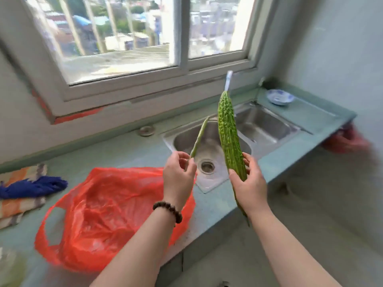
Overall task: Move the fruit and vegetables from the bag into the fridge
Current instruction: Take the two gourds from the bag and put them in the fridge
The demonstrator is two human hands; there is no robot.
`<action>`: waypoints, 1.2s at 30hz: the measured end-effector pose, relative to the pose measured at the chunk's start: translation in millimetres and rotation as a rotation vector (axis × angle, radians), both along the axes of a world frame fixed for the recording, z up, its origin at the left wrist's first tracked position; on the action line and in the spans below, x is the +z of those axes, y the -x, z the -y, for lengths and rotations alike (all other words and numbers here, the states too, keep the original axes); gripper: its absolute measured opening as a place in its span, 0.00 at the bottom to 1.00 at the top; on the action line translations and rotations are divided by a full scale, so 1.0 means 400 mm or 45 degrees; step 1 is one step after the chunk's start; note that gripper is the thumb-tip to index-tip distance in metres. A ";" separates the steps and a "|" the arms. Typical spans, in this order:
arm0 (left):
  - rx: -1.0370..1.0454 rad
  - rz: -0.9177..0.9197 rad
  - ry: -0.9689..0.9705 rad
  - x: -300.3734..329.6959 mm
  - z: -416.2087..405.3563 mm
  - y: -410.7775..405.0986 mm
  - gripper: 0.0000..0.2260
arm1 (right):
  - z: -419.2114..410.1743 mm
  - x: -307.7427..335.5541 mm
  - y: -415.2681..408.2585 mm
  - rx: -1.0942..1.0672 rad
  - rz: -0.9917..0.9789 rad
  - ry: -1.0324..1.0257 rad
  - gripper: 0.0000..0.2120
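My right hand (249, 187) grips a long, bumpy green bitter gourd (228, 133) near its lower end and holds it upright over the sink. In my left hand (178, 175) a thin, pale green pod (199, 137) is pinched at its base, its tip pointing up and to the right. The red plastic bag (103, 216) lies crumpled and open on the green counter, left of and below my left forearm. No fridge is in view.
A double steel sink (267, 127) is set in the green counter (134, 150) under a window. Folded cloths and a blue rag (33, 186) lie at the left. A blue-and-white dish (279, 97) sits at the far right corner. Bare floor lies right of the counter.
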State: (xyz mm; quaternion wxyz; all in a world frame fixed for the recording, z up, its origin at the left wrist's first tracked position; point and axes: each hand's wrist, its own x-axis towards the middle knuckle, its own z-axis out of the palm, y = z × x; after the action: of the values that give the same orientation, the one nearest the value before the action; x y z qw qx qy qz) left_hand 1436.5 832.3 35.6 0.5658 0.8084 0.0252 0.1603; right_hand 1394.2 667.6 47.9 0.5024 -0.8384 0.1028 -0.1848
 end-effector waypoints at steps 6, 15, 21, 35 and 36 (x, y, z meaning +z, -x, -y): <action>-0.473 -0.051 -0.027 -0.008 0.329 0.097 0.03 | 0.258 -0.021 0.237 -0.528 -0.025 0.013 0.24; -1.057 0.007 -0.093 0.030 0.779 0.424 0.03 | 0.561 -0.002 0.686 -1.141 -0.022 0.025 0.24; -1.326 0.045 -0.098 0.043 1.053 0.746 0.04 | 0.743 0.000 1.053 -1.455 -0.014 0.031 0.23; -1.821 0.125 -0.107 0.092 1.543 1.372 0.05 | 1.093 0.007 1.702 -1.966 0.096 0.011 0.24; -1.845 0.132 -0.104 0.094 1.578 1.399 0.05 | 1.118 0.006 1.728 -1.981 0.105 -0.004 0.24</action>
State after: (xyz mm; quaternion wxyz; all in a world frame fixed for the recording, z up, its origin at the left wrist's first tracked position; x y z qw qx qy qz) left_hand 876.8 201.0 73.3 0.4998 0.6339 -0.5494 -0.2156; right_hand 703.2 220.3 50.4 0.2327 -0.5170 0.6428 -0.5151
